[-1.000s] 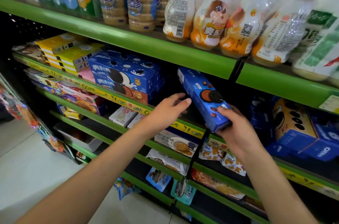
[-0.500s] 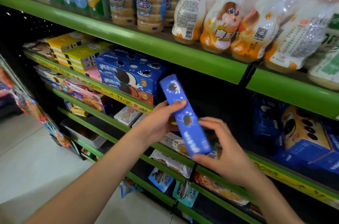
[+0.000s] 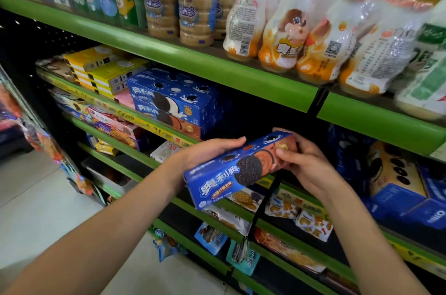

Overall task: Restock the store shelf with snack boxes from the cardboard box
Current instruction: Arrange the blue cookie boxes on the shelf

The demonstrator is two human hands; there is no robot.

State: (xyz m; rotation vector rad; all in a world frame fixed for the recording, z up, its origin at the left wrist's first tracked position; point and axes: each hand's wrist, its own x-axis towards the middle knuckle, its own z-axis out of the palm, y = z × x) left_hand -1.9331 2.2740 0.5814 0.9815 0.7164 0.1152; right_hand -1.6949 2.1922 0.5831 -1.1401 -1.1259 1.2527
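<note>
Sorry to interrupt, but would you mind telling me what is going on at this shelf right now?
A person is restocking snacks. Both hands hold one blue cookie box in front of the shelving: the left hand grips its upper long edge, the right hand holds its far end. The box is lying lengthwise, front face showing, and is not yet on a shelf. Just behind it is a dark gap on the green shelf level, right of the stacked blue cookie boxes. Bottled drinks fill the shelf above.

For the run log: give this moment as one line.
phase: positioning | left hand: holds blue cookie box | right hand: grips box end | box: unshelved, before dark shelf gap
</note>
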